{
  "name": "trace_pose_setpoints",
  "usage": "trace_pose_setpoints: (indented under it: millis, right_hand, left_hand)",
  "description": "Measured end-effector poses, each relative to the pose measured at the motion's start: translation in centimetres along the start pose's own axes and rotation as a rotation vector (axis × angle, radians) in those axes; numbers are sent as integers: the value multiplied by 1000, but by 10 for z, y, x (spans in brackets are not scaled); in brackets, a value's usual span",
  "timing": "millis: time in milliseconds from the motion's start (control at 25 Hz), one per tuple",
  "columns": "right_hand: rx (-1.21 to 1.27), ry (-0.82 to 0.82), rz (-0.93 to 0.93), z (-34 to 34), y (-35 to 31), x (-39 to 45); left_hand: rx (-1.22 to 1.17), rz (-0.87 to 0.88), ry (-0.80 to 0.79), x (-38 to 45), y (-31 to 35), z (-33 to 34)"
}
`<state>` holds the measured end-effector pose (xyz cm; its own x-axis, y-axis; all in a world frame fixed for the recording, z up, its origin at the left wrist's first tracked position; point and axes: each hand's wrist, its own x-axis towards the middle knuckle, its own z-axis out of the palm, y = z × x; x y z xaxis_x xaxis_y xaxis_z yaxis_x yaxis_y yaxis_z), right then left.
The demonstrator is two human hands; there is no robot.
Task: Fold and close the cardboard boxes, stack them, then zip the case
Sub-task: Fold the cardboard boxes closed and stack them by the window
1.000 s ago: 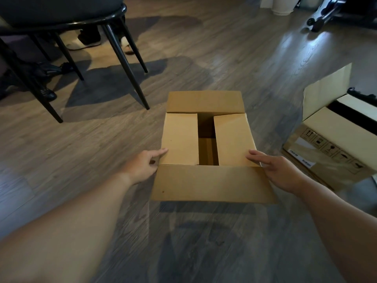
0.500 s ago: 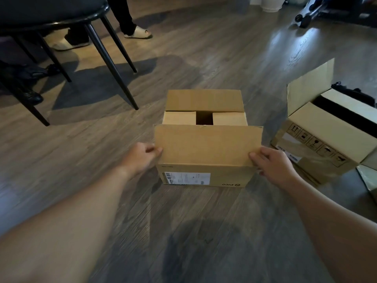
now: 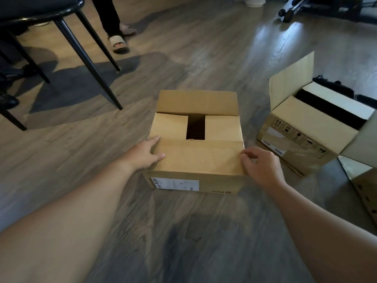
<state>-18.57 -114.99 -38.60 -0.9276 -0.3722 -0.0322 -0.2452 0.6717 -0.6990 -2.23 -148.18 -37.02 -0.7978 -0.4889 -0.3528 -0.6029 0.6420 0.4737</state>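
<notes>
A brown cardboard box point(image 3: 195, 182) stands on the wooden floor in front of me. Its two side flaps lie folded in, with a dark gap between them. The near flap point(image 3: 200, 156) now lies down over them, while the far flap point(image 3: 196, 102) still stands tilted up. My left hand point(image 3: 142, 156) rests on the near flap's left edge with straight fingers and the thumb on top. My right hand point(image 3: 261, 166) pinches the flap's right edge with curled fingers. A second box point(image 3: 306, 127) sits open at the right with a flap raised.
Black chair legs point(image 3: 89, 64) stand at the left. Another person's sandalled feet point(image 3: 120, 43) are beyond them. A dark item point(image 3: 336, 88) lies behind the second box. More cardboard point(image 3: 365, 180) lies at the right edge. Wheeled equipment point(image 3: 289, 11) is at the far right.
The near flap swung from lying flat on the floor, up through vertical, and down onto the side flaps. Both hands followed it along its edges. The other person's feet stepped closer.
</notes>
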Motion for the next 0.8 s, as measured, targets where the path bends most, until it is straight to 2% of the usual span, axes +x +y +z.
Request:
trace_pose_setpoints:
  millis: [120, 280, 440, 680, 800]
  right_hand:
    - [39, 37, 58, -13, 12, 2]
    - [-30, 58, 171, -32, 24, 13]
    - [9, 67, 237, -44, 23, 23]
    - [354, 177, 370, -48, 9, 31]
    - [496, 164, 350, -50, 10, 31]
  left_hand:
    - [-13, 72, -53, -2, 4, -3]
    - [-3, 147, -186, -4, 26, 0]
    - [27, 165, -218, -11, 40, 4]
    - [88, 173, -134, -15, 52, 13]
    - [93, 124, -124, -13, 58, 15]
